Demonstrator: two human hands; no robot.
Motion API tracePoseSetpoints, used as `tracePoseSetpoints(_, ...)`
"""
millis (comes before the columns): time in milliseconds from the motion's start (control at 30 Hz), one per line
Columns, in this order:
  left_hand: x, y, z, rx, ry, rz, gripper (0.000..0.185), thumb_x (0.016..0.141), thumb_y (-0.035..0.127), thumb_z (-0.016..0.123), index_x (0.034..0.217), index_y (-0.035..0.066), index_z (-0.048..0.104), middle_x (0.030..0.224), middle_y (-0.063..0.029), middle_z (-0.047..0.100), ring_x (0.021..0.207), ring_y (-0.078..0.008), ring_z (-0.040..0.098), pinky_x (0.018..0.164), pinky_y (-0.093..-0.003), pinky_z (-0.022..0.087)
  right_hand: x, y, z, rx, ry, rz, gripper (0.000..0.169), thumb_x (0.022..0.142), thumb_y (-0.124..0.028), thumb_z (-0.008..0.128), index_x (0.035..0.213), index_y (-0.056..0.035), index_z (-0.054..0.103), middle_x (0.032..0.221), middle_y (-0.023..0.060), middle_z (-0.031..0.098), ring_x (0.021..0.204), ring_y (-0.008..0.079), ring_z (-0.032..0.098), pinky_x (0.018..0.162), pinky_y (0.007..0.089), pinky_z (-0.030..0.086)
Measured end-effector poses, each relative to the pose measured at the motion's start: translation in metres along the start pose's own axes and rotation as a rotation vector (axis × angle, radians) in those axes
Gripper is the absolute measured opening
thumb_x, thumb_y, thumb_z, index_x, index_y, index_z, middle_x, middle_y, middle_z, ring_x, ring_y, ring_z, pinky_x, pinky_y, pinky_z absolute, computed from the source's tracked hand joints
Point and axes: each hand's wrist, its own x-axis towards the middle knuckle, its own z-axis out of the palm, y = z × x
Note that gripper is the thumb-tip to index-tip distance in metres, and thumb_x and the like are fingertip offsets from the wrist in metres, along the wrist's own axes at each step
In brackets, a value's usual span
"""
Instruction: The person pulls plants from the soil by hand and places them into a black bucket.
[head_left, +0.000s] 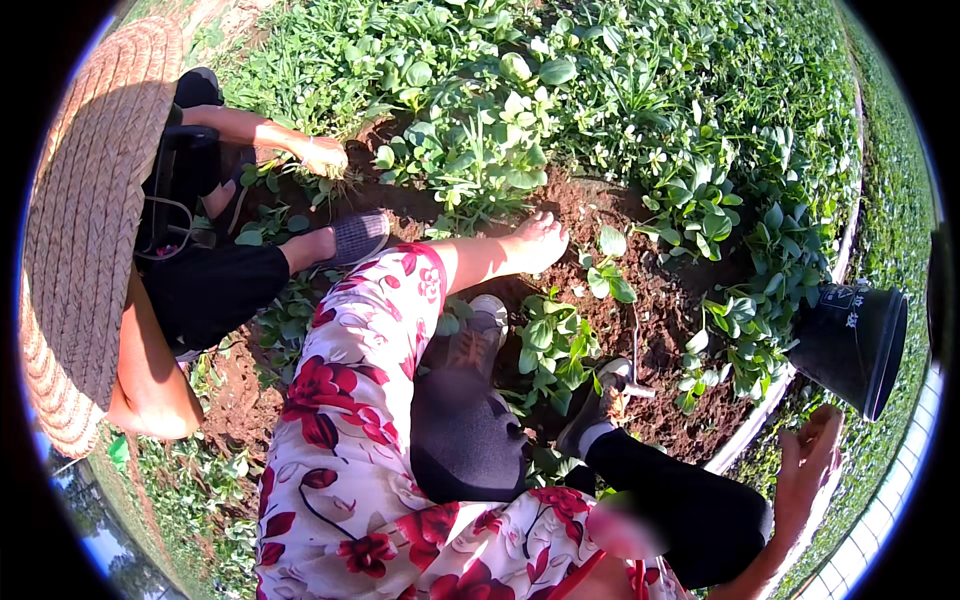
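My left hand (538, 243) extends from a floral sleeve (360, 375) and rests low over bare reddish soil, at the edge of leafy green plants (487, 165). Its fingers are curled, and whether anything is in them cannot be told. On the right, my right hand (814, 457) is raised, thumb apart from the fingers, with nothing seen in it. Just above it in the picture is a tilted black plastic bucket (847, 341) bearing writing. A small hand hoe (639, 389) lies on the soil beside my right shoe (600, 397).
To the left a co-worker in a woven straw hat (97, 225) bends low; that person's hand (325, 156) grips a tuft of grass. Broad-leaved seedlings (555, 345) grow between my shoes. A pale border strip (757, 420) edges the bed.
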Motion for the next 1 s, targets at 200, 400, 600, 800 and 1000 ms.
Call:
tracePoseSetpoints(200,0.026,-0.055,0.077,0.625,-0.238,-0.456,0.045,0.089,0.013,0.043,0.128,-0.009,0.036,0.132,-0.0267,0.042,0.126,-0.0394,0.036,0.107,-0.0507,0.024,-0.015,-0.023,0.005,0.097,-0.148,0.022,0.055,0.067,0.001,0.061,0.12,-0.0018,0.048,0.066,0.0038,0.044,0.062,0.0137,0.044,0.058,0.028,0.038)
tracePoseSetpoints(400,0.021,-0.068,0.063,0.745,-0.538,-0.447,0.05,0.081,0.008,0.057,0.129,-0.001,0.044,0.133,-0.0183,0.045,0.119,-0.0352,0.046,0.099,-0.0562,0.03,-0.01,-0.026,0.004,0.057,-0.368,-0.168,0.032,0.071,-0.004,0.06,0.102,0.0031,0.057,0.071,0.0087,0.054,0.064,0.0197,0.052,0.063,0.0314,0.042)
tracePoseSetpoints(600,0.017,-0.068,0.029,0.531,-0.629,-0.577,0.05,0.068,0.009,0.07,0.115,-0.001,0.058,0.117,-0.0159,0.058,0.103,-0.031,0.055,0.079,-0.0598,0.043,-0.005,-0.03,-0.004,0.035,-0.482,-0.286,0.034,0.073,-0.006,0.062,0.106,0.0028,0.056,0.08,0.0102,0.057,0.067,0.021,0.054,0.065,0.0318,0.043)
tracePoseSetpoints(800,0.016,-0.069,0.043,0.309,-0.44,-0.518,0.035,0.068,0.007,0.067,0.103,0.005,0.066,0.105,-0.0112,0.064,0.095,-0.0273,0.06,0.071,-0.0537,0.046,0.003,-0.027,-0.003,0.059,-0.574,-0.243,0.029,0.081,-0.008,0.058,0.11,-0.0083,0.06,0.088,0.0119,0.061,0.075,0.0254,0.059,0.066,0.0359,0.047)
tracePoseSetpoints(1000,-0.009,-0.075,0.047,0.3,-0.165,-0.582,0.013,0.071,0.013,0.059,0.075,0.015,0.071,0.076,-0.0033,0.069,0.071,-0.0205,0.066,0.056,-0.0381,0.047,0.002,-0.023,-0.002,0.054,-0.568,-0.263,0.03,0.079,-0.008,0.06,0.11,-0.0076,0.06,0.088,0.0114,0.061,0.073,0.0238,0.06,0.065,0.0342,0.048)
